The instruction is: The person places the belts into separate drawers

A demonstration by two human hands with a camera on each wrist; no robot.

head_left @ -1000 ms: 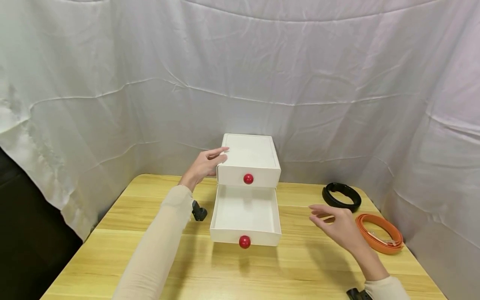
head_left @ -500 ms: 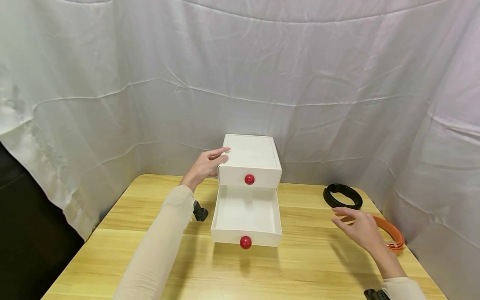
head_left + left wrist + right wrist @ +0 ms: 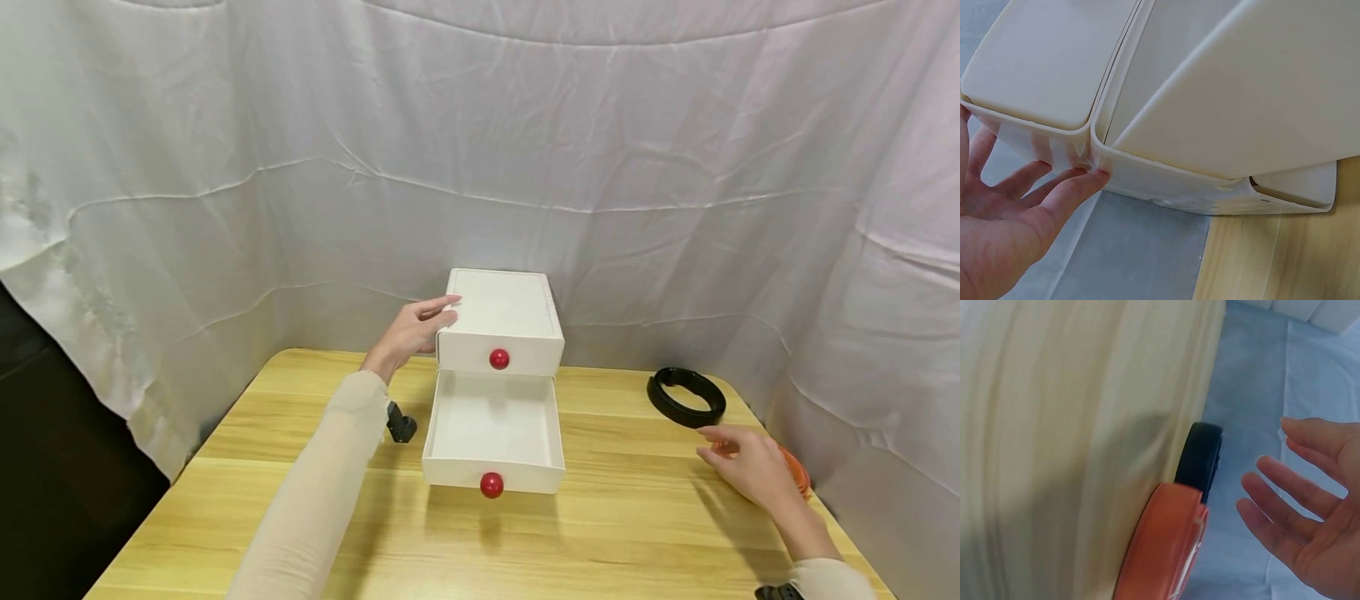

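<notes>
Orange coiled belt (image 3: 799, 477) lies flat right under the right hand (image 3: 750, 472), whose fingers are spread and holding nothing. Left hand (image 3: 408, 332), fingers straight, is far off, pressing the white drawer box (image 3: 501, 321).

The drawer box (image 3: 501, 317) looks like smooth white plastic with a soft matt sheen, and its side wall seems slightly translucent in the left wrist view. Its two round knobs (image 3: 491, 484) are glossy red. The surface (image 3: 600, 533) is pale wood with a visible grain. The orange coiled belt (image 3: 1163, 550) and the black coiled belt (image 3: 686, 397) look smooth, like leather. The backdrop (image 3: 300, 167) is wrinkled white cloth.
</notes>
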